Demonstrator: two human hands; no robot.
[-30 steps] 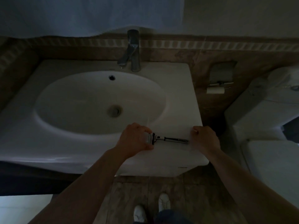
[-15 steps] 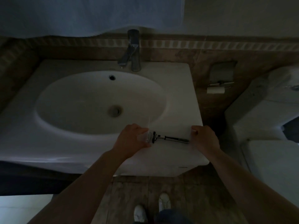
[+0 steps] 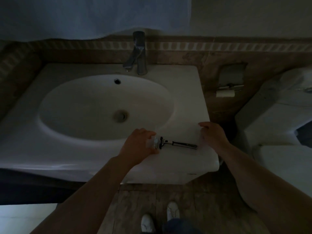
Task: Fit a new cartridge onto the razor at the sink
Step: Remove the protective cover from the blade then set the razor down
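Note:
The razor (image 3: 179, 144) lies on the front right rim of the white sink (image 3: 190, 92), its dark and chrome handle pointing right. Its head (image 3: 160, 142) points left and meets a small clear cartridge piece (image 3: 150, 143). My left hand (image 3: 138, 146) grips that piece between thumb and fingers, pressed against the razor's head. My right hand (image 3: 212, 135) rests on the sink's right edge just past the handle's end, fingers curled, with nothing visible in it. The room is dim, so fine detail of the cartridge is hard to make out.
The basin (image 3: 87, 108) with its drain (image 3: 120, 116) lies left of my hands, and the chrome tap (image 3: 138, 53) stands at the back. A toilet (image 3: 278, 119) is close on the right, with a paper holder (image 3: 226, 92) on the wall. My shoes (image 3: 160, 218) are on the tiled floor.
My left hand has shifted slightly left, so the clear cartridge piece shows more at the razor's head. My right hand has risen a little from the handle's end. The razor has stayed put.

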